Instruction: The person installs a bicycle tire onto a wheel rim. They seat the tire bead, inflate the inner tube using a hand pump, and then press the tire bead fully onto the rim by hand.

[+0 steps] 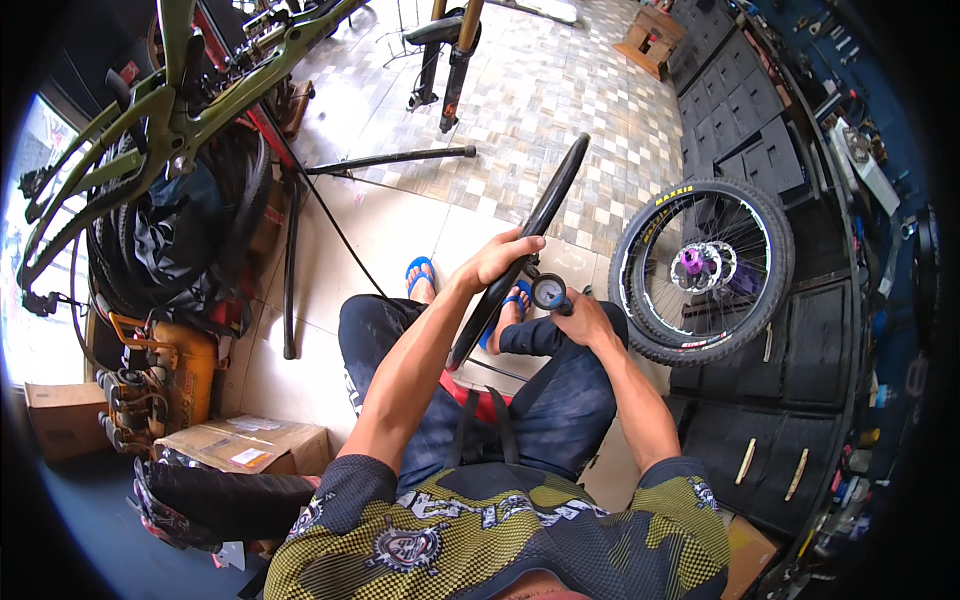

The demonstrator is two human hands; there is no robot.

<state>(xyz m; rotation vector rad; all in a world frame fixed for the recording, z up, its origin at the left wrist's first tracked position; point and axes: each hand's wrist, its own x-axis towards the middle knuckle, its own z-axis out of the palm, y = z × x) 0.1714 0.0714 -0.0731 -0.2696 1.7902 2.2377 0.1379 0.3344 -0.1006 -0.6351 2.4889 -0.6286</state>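
Observation:
In front of my knees a black bicycle wheel (556,195) stands upright, tilted and seen almost edge-on. My left hand (500,258) is wrapped over its upper side near the middle. A tyre inflator with a round dial gauge (547,291) is just right of the wheel, gripped in my right hand (586,320). The gauge sits close against the wheel; whether its nozzle is on the valve I cannot make out. Both forearms reach forward over my thighs.
A second wheel (630,285) with a purple hub leans by black drawers (735,420) on the right. At left, a green bike frame (235,115) hangs above a stand leg (390,160). An orange compressor (185,370) and cardboard box (250,440) are at near left.

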